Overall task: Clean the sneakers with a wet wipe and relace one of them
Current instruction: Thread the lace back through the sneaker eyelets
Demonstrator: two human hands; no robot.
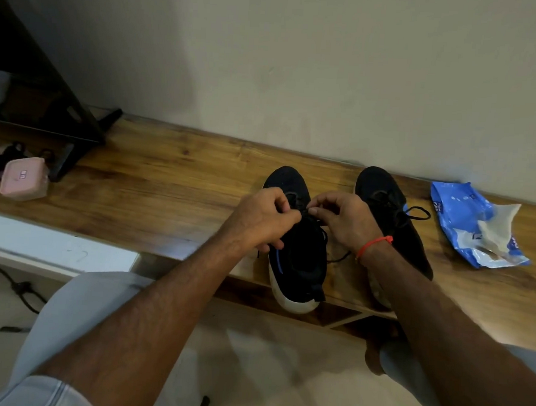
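Two black sneakers stand on a wooden shelf [168,178], toes toward the wall. The left sneaker [300,261] has a white sole and its heel hangs over the shelf's front edge. Both hands sit over its lacing area. My left hand [259,216] pinches the black lace [307,212] with closed fingers, and my right hand [344,220] pinches the same lace from the other side. A loose lace end [338,256] trails under my right wrist. The right sneaker [386,197] stands laced behind my right hand. A blue wet wipe pack [466,221] lies to the right.
A white wipe [494,226] sticks out of the open pack. A pink case [25,178] and dark cords lie at the shelf's left end, beside a dark stand [77,122]. The wall runs behind the shelf. My knees are below the shelf's edge.
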